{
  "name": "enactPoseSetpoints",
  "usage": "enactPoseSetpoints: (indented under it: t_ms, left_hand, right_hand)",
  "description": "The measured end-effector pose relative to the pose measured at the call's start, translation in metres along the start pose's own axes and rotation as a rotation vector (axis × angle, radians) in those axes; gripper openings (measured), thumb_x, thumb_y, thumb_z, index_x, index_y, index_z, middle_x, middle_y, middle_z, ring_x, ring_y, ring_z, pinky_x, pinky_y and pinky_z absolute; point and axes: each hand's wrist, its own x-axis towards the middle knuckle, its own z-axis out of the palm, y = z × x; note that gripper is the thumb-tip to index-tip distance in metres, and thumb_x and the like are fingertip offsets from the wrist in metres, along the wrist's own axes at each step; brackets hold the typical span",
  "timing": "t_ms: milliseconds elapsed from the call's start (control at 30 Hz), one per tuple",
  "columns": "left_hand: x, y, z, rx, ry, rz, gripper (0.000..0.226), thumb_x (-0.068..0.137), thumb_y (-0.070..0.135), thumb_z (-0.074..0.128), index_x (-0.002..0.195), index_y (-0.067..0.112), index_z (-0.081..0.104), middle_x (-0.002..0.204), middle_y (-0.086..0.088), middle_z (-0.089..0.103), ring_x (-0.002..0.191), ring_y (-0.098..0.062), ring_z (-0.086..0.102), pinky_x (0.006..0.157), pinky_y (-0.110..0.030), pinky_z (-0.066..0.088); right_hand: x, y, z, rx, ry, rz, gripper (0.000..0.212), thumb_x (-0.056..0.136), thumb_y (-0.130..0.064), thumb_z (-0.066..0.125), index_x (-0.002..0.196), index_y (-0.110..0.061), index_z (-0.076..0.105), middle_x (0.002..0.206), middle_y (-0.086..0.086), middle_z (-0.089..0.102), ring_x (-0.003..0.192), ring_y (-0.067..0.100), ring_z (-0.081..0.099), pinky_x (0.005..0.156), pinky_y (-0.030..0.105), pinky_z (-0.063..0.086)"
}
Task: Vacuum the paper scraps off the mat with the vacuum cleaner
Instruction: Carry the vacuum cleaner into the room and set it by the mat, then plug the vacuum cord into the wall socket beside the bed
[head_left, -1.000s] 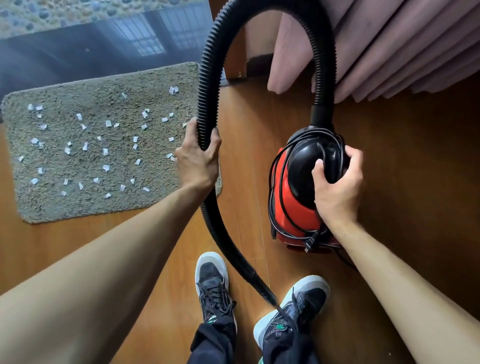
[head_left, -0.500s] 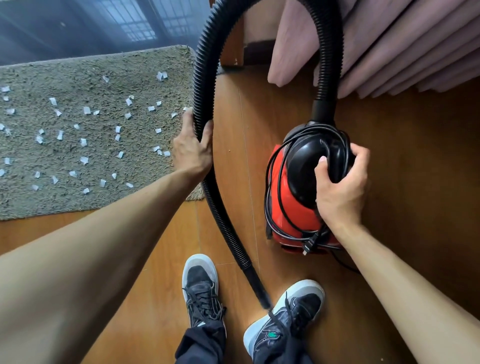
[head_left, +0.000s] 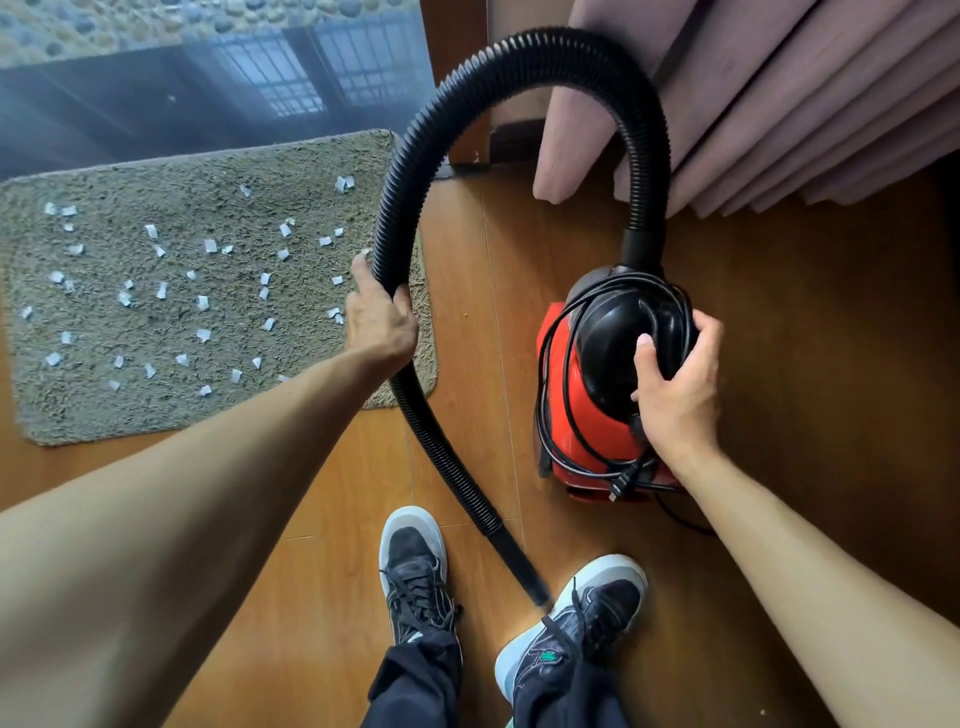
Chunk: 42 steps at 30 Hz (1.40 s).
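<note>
We have barely begun: our left hand (head_left: 382, 325) grips the black ribbed hose (head_left: 519, 57), our right hand (head_left: 675, 387) clasps the red canister vacuum cleaner's (head_left: 597, 410) black top beside the shaggy beige mat (head_left: 156, 410), whose white paper scraps (head_left: 202, 301) all remain, cord (head_left: 571, 457) unwound.

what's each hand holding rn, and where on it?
Left hand grips the black hose partway along its length. Right hand grips the black handle on top of the red vacuum cleaner.
</note>
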Motion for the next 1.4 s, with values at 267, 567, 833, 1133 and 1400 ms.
enactPoseSetpoints:
  t_ms: [267, 567, 833, 1133, 1400]
  left_hand:
    - [-0.063, 0.041, -0.054, 0.286, -0.097, 0.059, 0.097, 0.096, 0.034, 0.061, 0.157, 0.013, -0.011, 0.139, -0.028, 0.037, 0.125, -0.040, 0.047, 0.109, -0.052, 0.040]
    - [-0.150, 0.120, -0.130, 0.689, -0.250, 0.377, 0.084, 0.095, 0.039, 0.057, 0.155, 0.010, 0.006, 0.128, -0.022, 0.044, 0.116, -0.035, 0.050, 0.096, -0.049, 0.051]
    - [-0.238, 0.224, -0.211, 0.797, -0.211, 0.570, 0.085, 0.093, 0.048, 0.057, 0.154, 0.011, 0.012, 0.135, -0.017, 0.046, 0.123, -0.035, 0.049, 0.095, -0.048, 0.052]
    - [-0.340, 0.307, -0.277, 0.903, -0.182, 0.737, 0.075, 0.094, 0.047, 0.054, 0.152, 0.013, 0.022, 0.131, -0.018, 0.050, 0.121, -0.035, 0.051, 0.093, -0.048, 0.047]
    - [-0.361, 0.327, -0.287, 0.992, -0.191, 0.859, 0.065, 0.092, 0.047, 0.055, 0.143, 0.014, 0.032, 0.126, -0.016, 0.053, 0.114, -0.034, 0.055, 0.085, -0.046, 0.051]
  right_hand:
    - [-0.011, -0.049, -0.055, -0.320, -0.391, 0.167, 0.081, 0.097, -0.036, 0.055, 0.157, -0.017, 0.004, 0.158, 0.015, 0.024, 0.145, 0.030, 0.024, 0.116, 0.039, 0.022]
    - [-0.044, -0.139, -0.155, -0.580, -0.506, 0.040, 0.079, 0.094, -0.046, 0.054, 0.155, -0.029, 0.008, 0.148, 0.011, 0.032, 0.132, 0.033, 0.040, 0.105, 0.040, 0.036]
    - [-0.074, -0.237, -0.271, -0.623, -0.481, -0.029, 0.077, 0.094, -0.046, 0.052, 0.155, -0.027, 0.009, 0.147, 0.011, 0.033, 0.134, 0.032, 0.037, 0.107, 0.041, 0.036]
    - [-0.133, -0.302, -0.372, -0.702, -0.464, -0.143, 0.078, 0.093, -0.047, 0.052, 0.156, -0.024, 0.011, 0.149, 0.014, 0.032, 0.138, 0.035, 0.031, 0.111, 0.044, 0.033]
    - [-0.162, -0.299, -0.408, -0.693, -0.424, -0.106, 0.076, 0.093, -0.046, 0.054, 0.154, -0.022, 0.015, 0.143, 0.014, 0.038, 0.131, 0.034, 0.038, 0.104, 0.043, 0.039]
